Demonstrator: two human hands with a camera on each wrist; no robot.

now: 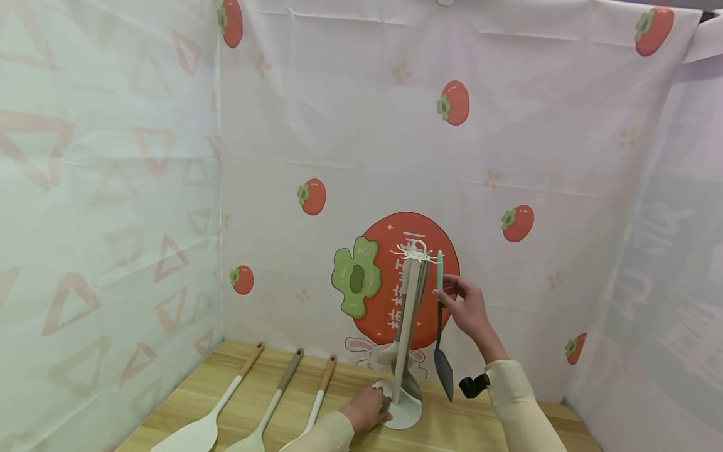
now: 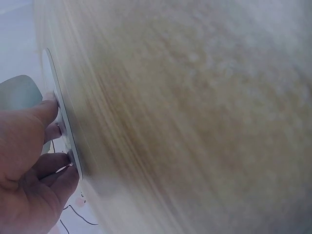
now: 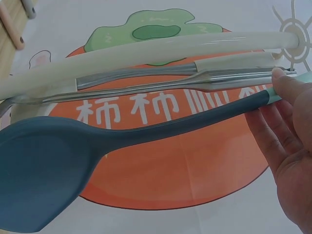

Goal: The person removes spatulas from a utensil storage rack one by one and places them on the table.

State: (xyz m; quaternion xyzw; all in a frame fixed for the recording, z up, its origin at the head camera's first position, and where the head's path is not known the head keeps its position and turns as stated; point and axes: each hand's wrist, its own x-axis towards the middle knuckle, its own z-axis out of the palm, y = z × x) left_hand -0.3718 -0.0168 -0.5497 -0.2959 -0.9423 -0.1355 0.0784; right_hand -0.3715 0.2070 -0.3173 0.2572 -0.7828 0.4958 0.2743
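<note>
A white utensil stand (image 1: pixel 402 351) has a round base, an upright post and a ring of thin hooks on top. My left hand (image 1: pixel 366 409) is low at the stand, its bent fingers (image 2: pixel 61 183) and thumb on the base (image 2: pixel 63 114). My right hand (image 1: pixel 467 307) pinches a dark spatula (image 1: pixel 444 373) by its mint-green handle (image 1: pixel 440 270), beside the hooks. The spatula hangs head down, right of the post. In the right wrist view its blue-grey head (image 3: pixel 44 168) is in front, with metal-shafted utensils (image 3: pixel 146 90) behind it on the stand.
To the left on the wooden table (image 1: pixel 226 364) lie a white turner (image 1: pixel 194 433) with a wooden handle, a utensil with a grey-brown handle (image 1: pixel 290 370), and one with a wooden handle (image 1: pixel 327 373). A persimmon-print curtain (image 1: pixel 350 125) hangs close behind the stand. Curtains also flank both sides.
</note>
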